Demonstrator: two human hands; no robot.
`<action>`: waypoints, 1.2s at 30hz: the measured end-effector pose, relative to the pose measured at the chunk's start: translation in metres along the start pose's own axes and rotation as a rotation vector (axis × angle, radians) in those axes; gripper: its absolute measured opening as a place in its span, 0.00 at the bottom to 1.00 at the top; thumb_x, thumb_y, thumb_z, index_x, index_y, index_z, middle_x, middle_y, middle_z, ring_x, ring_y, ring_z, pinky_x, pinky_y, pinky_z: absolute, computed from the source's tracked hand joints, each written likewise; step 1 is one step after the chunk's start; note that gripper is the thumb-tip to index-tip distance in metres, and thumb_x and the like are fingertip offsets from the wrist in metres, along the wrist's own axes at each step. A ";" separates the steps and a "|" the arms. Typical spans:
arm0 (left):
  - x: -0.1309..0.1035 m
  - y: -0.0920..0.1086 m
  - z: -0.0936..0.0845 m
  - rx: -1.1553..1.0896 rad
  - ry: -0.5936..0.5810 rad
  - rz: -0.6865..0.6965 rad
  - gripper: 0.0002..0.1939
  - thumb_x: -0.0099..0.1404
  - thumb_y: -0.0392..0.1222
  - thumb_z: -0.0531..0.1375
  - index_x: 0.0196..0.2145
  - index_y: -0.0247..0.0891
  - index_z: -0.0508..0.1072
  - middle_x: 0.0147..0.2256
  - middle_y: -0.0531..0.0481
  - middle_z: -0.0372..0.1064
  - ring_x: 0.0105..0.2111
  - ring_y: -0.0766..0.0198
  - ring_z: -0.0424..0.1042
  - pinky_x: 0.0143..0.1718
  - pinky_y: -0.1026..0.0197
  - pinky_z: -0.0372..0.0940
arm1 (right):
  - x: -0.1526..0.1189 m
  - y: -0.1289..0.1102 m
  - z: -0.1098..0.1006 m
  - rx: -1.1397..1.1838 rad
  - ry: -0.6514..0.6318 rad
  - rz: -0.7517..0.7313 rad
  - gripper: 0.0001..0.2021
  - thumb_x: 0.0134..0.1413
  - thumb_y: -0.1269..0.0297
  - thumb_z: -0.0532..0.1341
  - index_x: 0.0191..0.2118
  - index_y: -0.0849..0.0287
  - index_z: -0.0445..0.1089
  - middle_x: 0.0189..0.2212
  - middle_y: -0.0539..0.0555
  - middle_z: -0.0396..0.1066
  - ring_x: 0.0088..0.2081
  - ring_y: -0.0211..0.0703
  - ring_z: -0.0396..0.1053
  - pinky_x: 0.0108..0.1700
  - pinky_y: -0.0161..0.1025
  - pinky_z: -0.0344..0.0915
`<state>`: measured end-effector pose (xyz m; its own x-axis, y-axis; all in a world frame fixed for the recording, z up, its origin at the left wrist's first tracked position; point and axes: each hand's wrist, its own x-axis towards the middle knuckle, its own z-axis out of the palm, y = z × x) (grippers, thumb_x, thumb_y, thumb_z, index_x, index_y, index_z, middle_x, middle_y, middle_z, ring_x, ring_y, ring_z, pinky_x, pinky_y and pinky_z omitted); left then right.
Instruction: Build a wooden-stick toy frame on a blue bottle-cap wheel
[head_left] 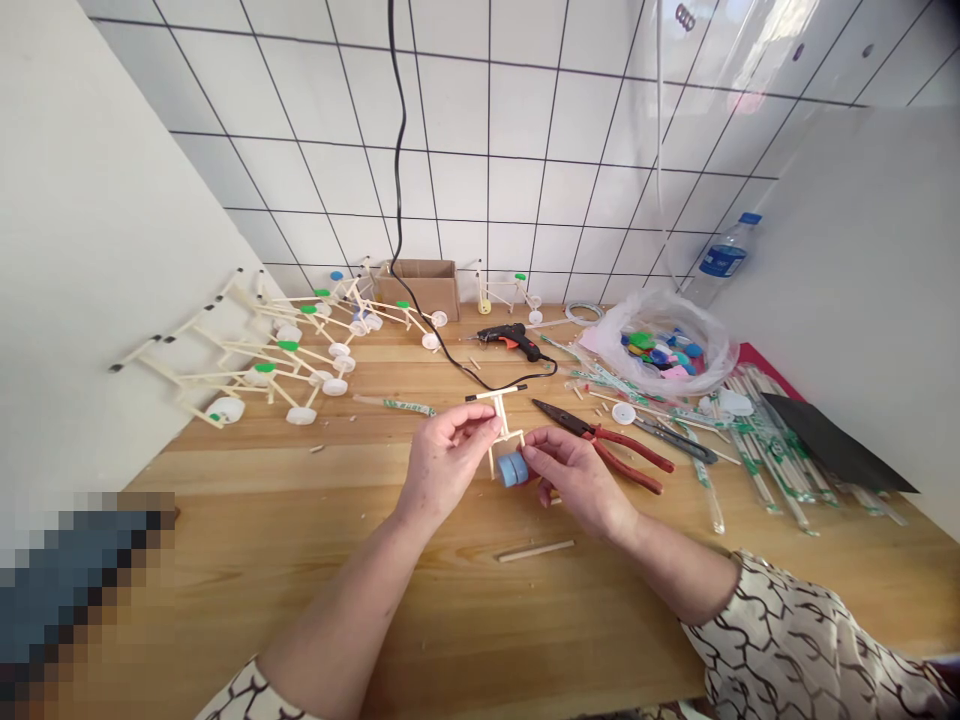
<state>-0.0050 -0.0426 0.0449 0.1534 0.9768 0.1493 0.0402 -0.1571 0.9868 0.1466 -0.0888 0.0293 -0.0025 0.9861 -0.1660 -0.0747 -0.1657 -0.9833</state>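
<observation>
Blue bottle cap (512, 468) sits between our two hands just above the wooden table (300, 560), at the lower end of a small stick frame (501, 418). Our right hand (574, 478) has its thumb and fingertips nearly closed on the cap's right side, pinching it. Our left hand (448, 455) curls its fingers almost shut around the frame's uprights, thumb tip pressing near the top rung. The frame is pale wood, ladder-like, with a crossbar on top that ends in dark tips; the cap is round, ridged and bright blue.

Nearer to us lies a loose stick (535, 550) on the table. Just beyond the right hand rest red-handled pliers (607, 443). Farther right spreads a heap of wrapped chopsticks (757, 440), and behind it a plastic bag of coloured caps (660, 345). A black glue gun (511, 340) lies behind the frame. Finished stick models (285, 350) with cap wheels line the far left, near a cardboard box (422, 285).
</observation>
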 end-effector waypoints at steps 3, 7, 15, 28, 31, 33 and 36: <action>0.001 0.000 0.000 0.007 0.008 -0.003 0.09 0.52 0.43 0.64 0.30 0.35 0.76 0.29 0.51 0.76 0.29 0.64 0.73 0.34 0.64 0.68 | 0.000 0.000 0.000 -0.011 0.000 0.001 0.16 0.44 0.51 0.64 0.32 0.60 0.66 0.23 0.49 0.68 0.24 0.35 0.67 0.16 0.28 0.57; 0.000 0.000 0.000 0.005 0.005 -0.005 0.09 0.52 0.43 0.64 0.30 0.35 0.76 0.28 0.51 0.75 0.29 0.64 0.73 0.34 0.64 0.68 | 0.000 -0.001 0.001 -0.022 0.010 0.002 0.16 0.44 0.51 0.63 0.31 0.60 0.66 0.23 0.49 0.68 0.24 0.35 0.66 0.16 0.28 0.57; -0.001 0.000 0.000 0.000 -0.006 -0.014 0.09 0.53 0.43 0.64 0.30 0.35 0.76 0.28 0.50 0.75 0.29 0.64 0.72 0.35 0.64 0.68 | -0.001 -0.004 0.003 -0.019 0.021 0.014 0.15 0.44 0.52 0.64 0.31 0.59 0.65 0.22 0.48 0.67 0.23 0.35 0.66 0.16 0.27 0.56; -0.001 0.002 0.001 0.030 0.012 -0.012 0.09 0.53 0.44 0.64 0.30 0.35 0.76 0.29 0.49 0.76 0.30 0.62 0.73 0.35 0.62 0.69 | 0.002 -0.002 0.003 -0.049 0.033 -0.012 0.14 0.46 0.52 0.63 0.31 0.59 0.66 0.22 0.47 0.66 0.23 0.34 0.65 0.16 0.27 0.57; -0.002 0.002 0.002 0.020 0.016 -0.009 0.09 0.53 0.44 0.64 0.30 0.35 0.76 0.30 0.49 0.76 0.30 0.61 0.74 0.36 0.61 0.69 | 0.002 -0.002 0.002 -0.053 0.032 -0.016 0.14 0.46 0.52 0.62 0.32 0.59 0.66 0.21 0.47 0.66 0.23 0.33 0.64 0.16 0.27 0.57; -0.002 0.002 0.002 0.011 0.020 -0.006 0.09 0.52 0.44 0.64 0.30 0.36 0.76 0.29 0.49 0.76 0.30 0.61 0.74 0.36 0.60 0.70 | 0.002 -0.001 0.003 -0.056 0.034 -0.019 0.14 0.46 0.52 0.62 0.32 0.59 0.66 0.21 0.47 0.66 0.22 0.33 0.64 0.16 0.27 0.57; -0.002 0.003 0.002 0.007 0.023 -0.005 0.09 0.52 0.43 0.64 0.30 0.36 0.76 0.29 0.49 0.77 0.30 0.61 0.74 0.36 0.60 0.70 | 0.002 -0.001 0.002 -0.061 0.035 -0.020 0.14 0.46 0.52 0.62 0.31 0.59 0.66 0.21 0.47 0.66 0.22 0.33 0.64 0.16 0.28 0.57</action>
<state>-0.0033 -0.0449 0.0472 0.1306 0.9807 0.1455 0.0478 -0.1528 0.9871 0.1443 -0.0863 0.0302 0.0336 0.9884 -0.1480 -0.0132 -0.1477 -0.9890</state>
